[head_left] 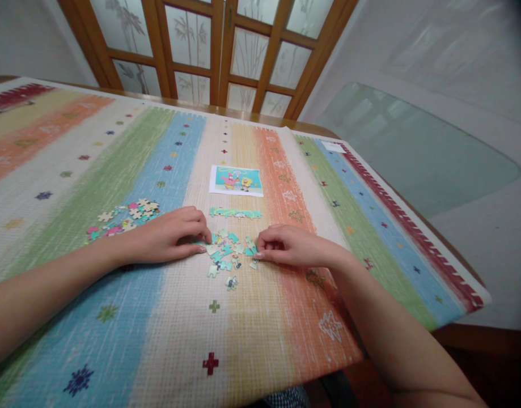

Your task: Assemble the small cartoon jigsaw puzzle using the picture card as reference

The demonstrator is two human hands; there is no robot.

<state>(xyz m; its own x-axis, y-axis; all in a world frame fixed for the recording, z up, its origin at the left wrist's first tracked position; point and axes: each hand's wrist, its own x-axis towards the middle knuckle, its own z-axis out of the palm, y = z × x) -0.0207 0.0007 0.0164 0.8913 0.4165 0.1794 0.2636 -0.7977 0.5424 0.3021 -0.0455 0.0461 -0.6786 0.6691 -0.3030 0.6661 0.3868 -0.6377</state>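
No lettering, brand or number can be read.

Wood-framed double doors (222,56) with frosted panes (187,39), patterned with bamboo, stand beyond a wooden table (281,120) under a striped, snowflake-printed tablecloth (187,340). Pale walls (456,45) flank them; a greenish, rounded-cornered panel (417,153) shows at right. Soft light comes through the glass.
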